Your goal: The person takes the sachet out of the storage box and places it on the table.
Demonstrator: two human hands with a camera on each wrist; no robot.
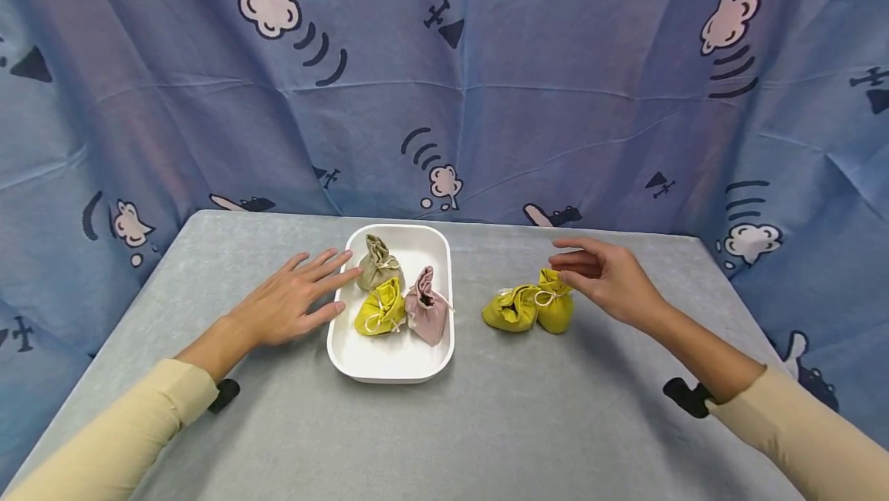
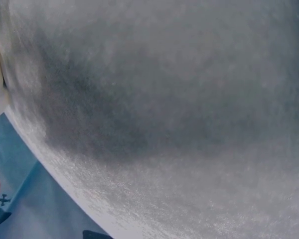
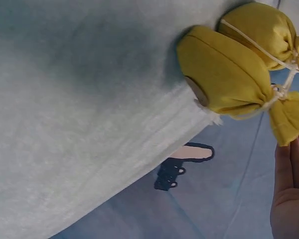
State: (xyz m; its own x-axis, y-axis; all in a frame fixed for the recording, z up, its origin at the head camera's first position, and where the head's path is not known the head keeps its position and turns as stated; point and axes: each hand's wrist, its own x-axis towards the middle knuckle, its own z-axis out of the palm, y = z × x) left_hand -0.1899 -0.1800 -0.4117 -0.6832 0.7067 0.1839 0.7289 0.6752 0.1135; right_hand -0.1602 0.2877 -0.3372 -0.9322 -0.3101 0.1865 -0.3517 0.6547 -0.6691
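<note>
A white tray (image 1: 391,366) holds three small drawstring pouches: a khaki one (image 1: 378,269), a yellow one (image 1: 378,312) and a pink one (image 1: 427,316). My left hand (image 1: 295,300) is spread with straight fingers at the tray's left rim, fingertips reaching over it. To the tray's right, two more yellow pouches stand side by side, a left one (image 1: 510,312) and a right one (image 1: 556,306). Above the right one hovers my right hand (image 1: 607,277), thumb and fingers apart. In the right wrist view, its fingertips (image 3: 284,154) are right at that pouch's gathered top.
A grey cloth-covered table (image 1: 430,439) lies beneath everything. Behind it hangs a blue patterned curtain (image 1: 500,130), which also runs along both sides. The left wrist view shows mostly table surface (image 2: 189,99) in shadow.
</note>
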